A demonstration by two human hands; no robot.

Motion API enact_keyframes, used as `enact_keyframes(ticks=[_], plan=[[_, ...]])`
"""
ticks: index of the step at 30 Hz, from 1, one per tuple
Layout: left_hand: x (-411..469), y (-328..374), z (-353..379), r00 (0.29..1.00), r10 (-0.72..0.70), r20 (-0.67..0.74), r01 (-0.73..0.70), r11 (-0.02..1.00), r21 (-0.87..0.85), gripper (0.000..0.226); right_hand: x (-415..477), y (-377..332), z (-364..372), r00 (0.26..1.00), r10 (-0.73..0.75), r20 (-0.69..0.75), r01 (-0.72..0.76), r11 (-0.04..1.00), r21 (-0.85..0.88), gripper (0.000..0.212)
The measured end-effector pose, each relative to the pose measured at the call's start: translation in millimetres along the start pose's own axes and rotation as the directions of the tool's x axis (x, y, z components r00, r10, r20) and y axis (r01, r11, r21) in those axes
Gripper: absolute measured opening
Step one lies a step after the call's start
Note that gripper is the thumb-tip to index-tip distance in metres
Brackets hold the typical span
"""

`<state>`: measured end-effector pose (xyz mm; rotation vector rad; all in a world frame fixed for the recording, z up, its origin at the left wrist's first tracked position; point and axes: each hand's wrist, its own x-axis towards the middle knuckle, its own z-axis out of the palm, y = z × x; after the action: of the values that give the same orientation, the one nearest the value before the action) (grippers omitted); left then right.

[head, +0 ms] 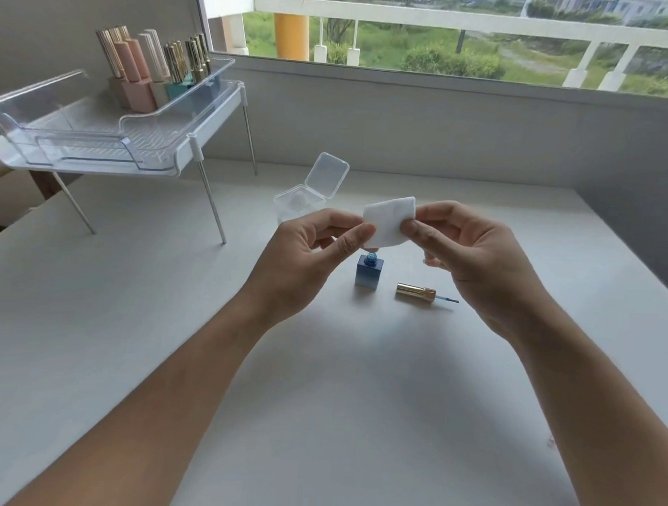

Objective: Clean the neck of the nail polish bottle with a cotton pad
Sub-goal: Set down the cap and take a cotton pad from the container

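A white cotton pad (389, 221) is held in the air between both hands. My left hand (309, 259) pinches its lower left edge and my right hand (472, 257) pinches its right edge. Just below the pad a square blue nail polish bottle (369, 272) stands upright on the white table (133, 321) with its neck uncovered. Its gold cap with the brush (418, 293) lies on its side to the right of the bottle, brush pointing right.
A small clear plastic box (308, 193) with its lid flipped up sits behind the hands, with white pads inside. At the back left stands a raised white shelf (101, 157) with a clear tray holding several polish bottles (149, 68). A window wall runs behind.
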<state>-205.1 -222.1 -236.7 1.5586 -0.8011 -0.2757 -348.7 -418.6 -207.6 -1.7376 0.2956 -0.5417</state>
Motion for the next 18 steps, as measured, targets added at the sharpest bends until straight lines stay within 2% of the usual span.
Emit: enact_keyframes(ticks=[3,7,10,18], plan=[[3.1,-0.5,0.4,0.999,-0.035,-0.023,0.033,0.995,-0.093,0.017,-0.3,1.4,0.8,1.0,-0.001,0.02,0.002,1.0,-0.031,0.012],[2.6,2.6,-1.2,1.0,-0.029,-0.01,0.028,0.994,-0.102,0.002,-0.6,0.8,0.2,0.999,0.004,0.038,-0.003,0.999,-0.046,0.019],[1.8,2.4,-1.6,1.0,-0.011,-0.004,0.011,0.996,-0.089,0.005,-0.5,0.5,-0.2,0.999,-0.004,0.04,0.006,0.999,-0.039,0.021],[3.2,1.6,-5.9,0.997,-0.026,0.079,0.04,0.983,-0.181,0.009,1.5,4.5,-1.2,0.996,-0.062,0.058,0.064,0.998,-0.021,0.01]])
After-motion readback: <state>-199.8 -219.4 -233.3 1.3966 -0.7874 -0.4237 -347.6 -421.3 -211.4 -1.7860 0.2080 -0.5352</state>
